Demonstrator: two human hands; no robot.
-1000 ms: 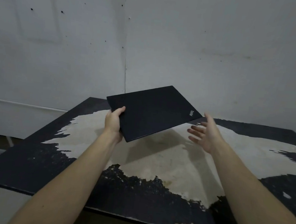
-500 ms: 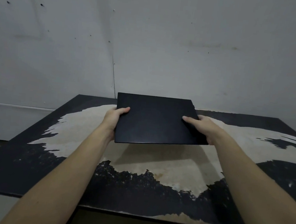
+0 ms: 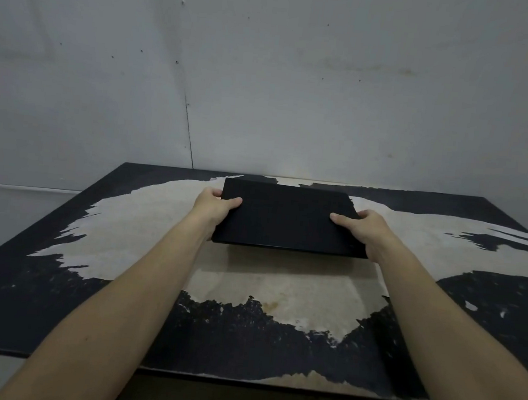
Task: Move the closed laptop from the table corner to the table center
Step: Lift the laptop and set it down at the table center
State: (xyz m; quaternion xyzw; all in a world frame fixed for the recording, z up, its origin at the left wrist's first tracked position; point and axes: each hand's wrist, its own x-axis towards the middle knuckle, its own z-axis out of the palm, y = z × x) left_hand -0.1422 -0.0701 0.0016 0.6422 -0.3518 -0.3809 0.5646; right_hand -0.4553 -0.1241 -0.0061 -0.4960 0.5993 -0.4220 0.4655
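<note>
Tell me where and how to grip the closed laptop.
Grip the closed laptop by its two short side edges, one hand from each side, thumbs on the lid, as the left hand and right hand do. It is wide, flat and thin.

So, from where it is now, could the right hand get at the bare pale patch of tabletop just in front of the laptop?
Probably yes, but not freely: the right hand is clamped on the closed laptop opposite the left hand. Nothing lies on that pale patch of the table, so only its own grip ties it up.
</note>
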